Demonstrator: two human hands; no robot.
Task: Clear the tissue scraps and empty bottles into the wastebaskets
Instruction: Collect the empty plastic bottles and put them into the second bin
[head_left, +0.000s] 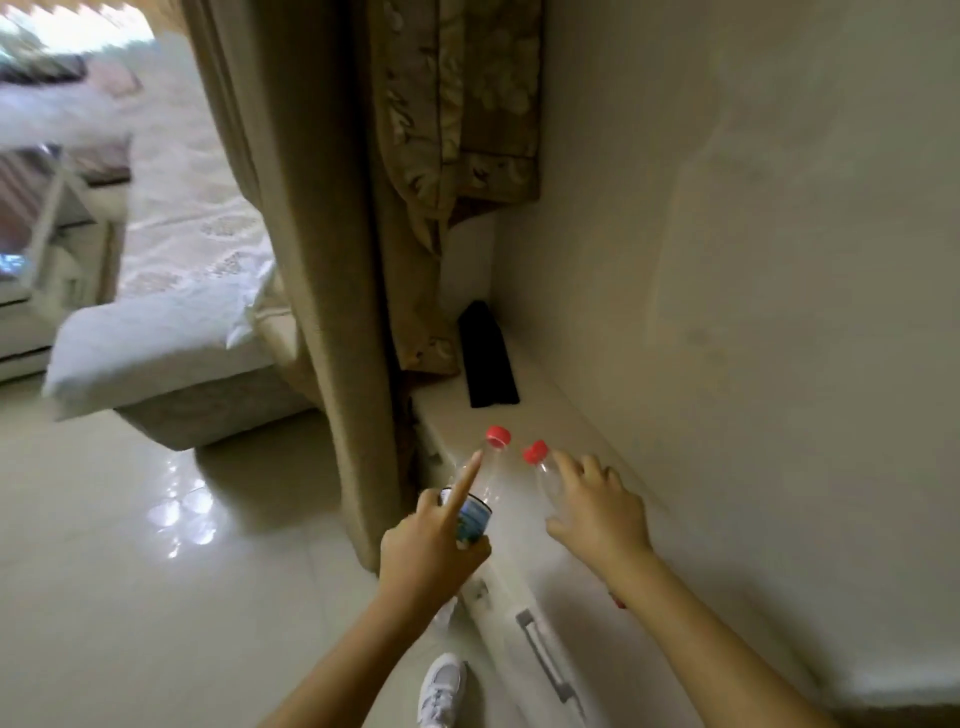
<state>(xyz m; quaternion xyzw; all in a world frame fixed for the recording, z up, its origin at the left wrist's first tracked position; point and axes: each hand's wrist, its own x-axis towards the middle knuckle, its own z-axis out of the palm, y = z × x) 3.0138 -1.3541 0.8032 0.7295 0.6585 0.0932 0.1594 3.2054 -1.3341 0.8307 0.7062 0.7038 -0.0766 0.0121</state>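
Observation:
Two clear plastic bottles with red caps are over a white cabinet top (524, 415) by the wall. My left hand (431, 545) is shut on the left bottle (480, 499), which has a blue label, with the index finger stretched along its side. My right hand (597, 504) is shut on the right bottle (545, 475); the fingers hide most of its body. Both bottles lean with their caps pointing away from me. No tissue scraps or wastebaskets are in view.
A black folded object (488, 358) lies on the cabinet top further back. Beige curtains (332, 260) hang left of the cabinet. A bed (171, 322) stands on the glossy tile floor (130, 571). The cabinet has a drawer handle (545, 654). My white shoe (441, 691) shows below.

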